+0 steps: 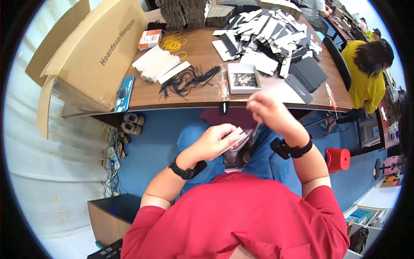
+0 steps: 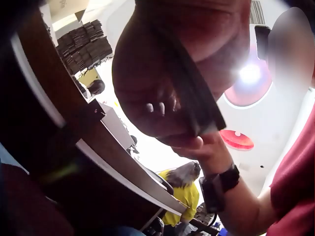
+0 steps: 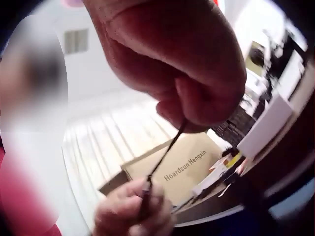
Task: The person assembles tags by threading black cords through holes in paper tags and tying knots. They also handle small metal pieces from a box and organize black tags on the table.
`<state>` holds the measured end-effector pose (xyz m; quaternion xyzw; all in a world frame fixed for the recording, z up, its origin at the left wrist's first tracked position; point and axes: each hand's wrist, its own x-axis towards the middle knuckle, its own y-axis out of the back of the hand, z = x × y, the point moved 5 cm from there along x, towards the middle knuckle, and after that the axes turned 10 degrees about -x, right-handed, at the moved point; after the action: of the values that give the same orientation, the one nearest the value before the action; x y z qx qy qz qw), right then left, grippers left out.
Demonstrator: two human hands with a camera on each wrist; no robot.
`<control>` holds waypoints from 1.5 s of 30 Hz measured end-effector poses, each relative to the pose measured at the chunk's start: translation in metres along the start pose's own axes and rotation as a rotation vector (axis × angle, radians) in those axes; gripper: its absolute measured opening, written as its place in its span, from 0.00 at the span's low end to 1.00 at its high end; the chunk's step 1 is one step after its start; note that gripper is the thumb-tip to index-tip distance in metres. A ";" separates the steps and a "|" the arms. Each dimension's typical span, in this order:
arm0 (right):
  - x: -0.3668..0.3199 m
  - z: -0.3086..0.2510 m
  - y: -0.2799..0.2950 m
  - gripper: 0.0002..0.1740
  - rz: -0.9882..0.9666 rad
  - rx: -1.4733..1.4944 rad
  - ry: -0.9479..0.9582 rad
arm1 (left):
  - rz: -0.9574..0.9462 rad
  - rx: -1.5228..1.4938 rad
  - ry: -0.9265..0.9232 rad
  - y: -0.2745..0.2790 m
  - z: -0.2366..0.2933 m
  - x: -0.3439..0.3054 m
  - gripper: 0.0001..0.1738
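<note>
Head view: we see the left hand [image 1: 213,140] over the lap, near the bench [image 1: 202,54] edge, grip clamped on a flat card [image 1: 238,137]; the right hand [image 1: 269,110] raised, fingertips pinched. Left wrist: fingers curled round the card [image 2: 192,93] (edge-on, dark). Right wrist: a black cord [image 3: 165,155] runs from the right pinch down to the left hand [image 3: 133,211].

Right hand [image 3: 172,64] pinching black cord [image 3: 165,153], left hand [image 3: 133,212] gripping its lower end
</note>
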<state>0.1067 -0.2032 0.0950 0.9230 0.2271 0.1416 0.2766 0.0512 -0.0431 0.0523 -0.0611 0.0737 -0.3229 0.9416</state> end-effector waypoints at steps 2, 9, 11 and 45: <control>-0.003 -0.024 0.001 0.09 -0.107 -0.237 0.052 | -0.036 0.050 0.001 -0.003 0.006 0.005 0.12; -0.001 -0.014 0.022 0.13 -0.408 -0.135 -0.061 | 0.075 -0.046 -0.044 -0.001 0.034 0.030 0.12; 0.009 -0.016 0.046 0.10 -0.356 -0.112 -0.129 | 0.072 -0.125 -0.086 0.000 0.047 0.039 0.21; 0.064 -0.017 -0.023 0.10 -0.052 1.387 -0.266 | 0.128 0.543 -0.800 -0.042 0.025 0.028 0.10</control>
<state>0.1473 -0.1465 0.1042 0.8901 0.2511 -0.1565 -0.3466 0.0519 -0.0916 0.0812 0.0722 -0.3771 -0.2231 0.8960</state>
